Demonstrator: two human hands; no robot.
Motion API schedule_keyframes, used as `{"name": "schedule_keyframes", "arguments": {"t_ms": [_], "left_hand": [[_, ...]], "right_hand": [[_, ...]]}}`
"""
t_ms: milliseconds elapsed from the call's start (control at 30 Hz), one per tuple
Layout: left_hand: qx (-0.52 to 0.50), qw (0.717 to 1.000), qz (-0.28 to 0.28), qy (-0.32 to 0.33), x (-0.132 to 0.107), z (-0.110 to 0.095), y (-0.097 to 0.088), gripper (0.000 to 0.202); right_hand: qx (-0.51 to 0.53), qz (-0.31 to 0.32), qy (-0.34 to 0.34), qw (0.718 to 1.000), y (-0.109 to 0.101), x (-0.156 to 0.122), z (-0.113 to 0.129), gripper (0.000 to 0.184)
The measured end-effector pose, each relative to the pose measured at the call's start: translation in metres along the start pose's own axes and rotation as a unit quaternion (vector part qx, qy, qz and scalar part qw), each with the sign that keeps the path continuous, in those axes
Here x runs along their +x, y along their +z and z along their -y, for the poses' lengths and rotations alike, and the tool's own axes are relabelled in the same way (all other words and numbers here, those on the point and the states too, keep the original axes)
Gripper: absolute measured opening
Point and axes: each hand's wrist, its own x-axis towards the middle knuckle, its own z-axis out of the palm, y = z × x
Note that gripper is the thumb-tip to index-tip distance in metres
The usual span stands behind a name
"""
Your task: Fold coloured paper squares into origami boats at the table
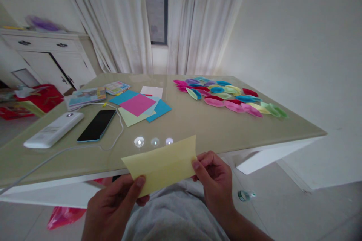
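Note:
A pale yellow sheet of paper (164,163) is held up just over the table's near edge, tilted with its right end higher. My left hand (115,199) pinches its lower left corner, thumb on top. At the right end, my right hand (213,180) grips the edge between thumb and fingers. Beyond the sheet lies a loose pile of square coloured papers, with a pink square (137,104) on top of blue and pale green ones. Several folded leaf-shaped paper pieces (216,101) in many colours are spread over the table's far right.
On the glossy table (181,126) at left are a black-screened phone (96,125), a white power bank (53,130), a white cable (120,120) and stacked booklets (86,97). A plastic bottle (245,195) lies on the floor at right. Curtains hang behind the table.

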Motion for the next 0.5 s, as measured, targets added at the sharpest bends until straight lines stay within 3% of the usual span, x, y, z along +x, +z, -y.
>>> {"name": "schedule_keyframes", "arguments": {"t_ms": [233,400,500], "left_hand": [[0.006,1.0,0.014,0.01,0.002,0.001,0.0,0.036],[-0.038,0.999,0.014,0.016,0.0,-0.002,0.012,0.036],[-0.045,0.999,-0.016,0.023,-0.003,-0.003,0.022,0.032]], "right_hand": [[0.007,-0.018,0.003,1.0,0.003,0.002,0.0,0.039],[0.059,-0.041,0.017,0.997,0.004,0.003,-0.002,0.036],[0.116,0.008,0.041,0.992,0.01,-0.006,-0.007,0.054]]}}
